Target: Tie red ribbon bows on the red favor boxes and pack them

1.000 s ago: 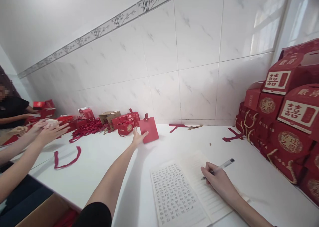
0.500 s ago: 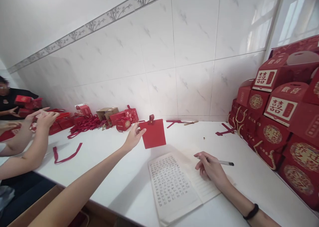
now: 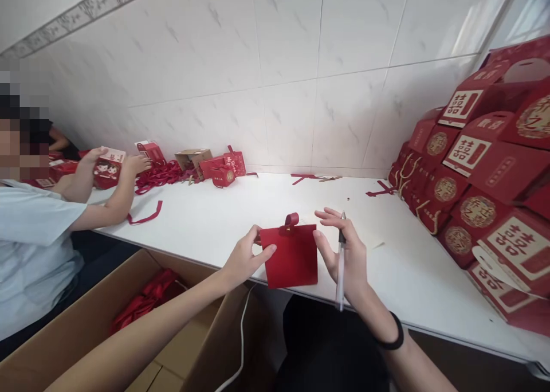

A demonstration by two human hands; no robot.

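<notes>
My left hand [image 3: 249,257] pinches a small red gift box [image 3: 292,260] by its left edge, thumb on the near face. A short red strap loop [image 3: 291,220] stands up from the top of the box. The box is upright near the table's front edge. To its right, my right hand [image 3: 346,254] holds a pen [image 3: 341,271] against the palm, its tip pointing up. The right thumb and fingers spread beside the box's right edge; whether the thumb touches it I cannot tell.
Red gift boxes [image 3: 468,208] are stacked on the right. A co-worker's hands [image 3: 135,165] hold a printed box [image 3: 108,165] at the left. Red ribbons [image 3: 161,175] and more boxes [image 3: 226,165] lie along the wall. An open cardboard carton [image 3: 223,329] stands below the table.
The red box has come nearer to me, and my right hand has moved up beside it with the pen turned upright. The notebook no longer shows. The co-worker now holds a box.
</notes>
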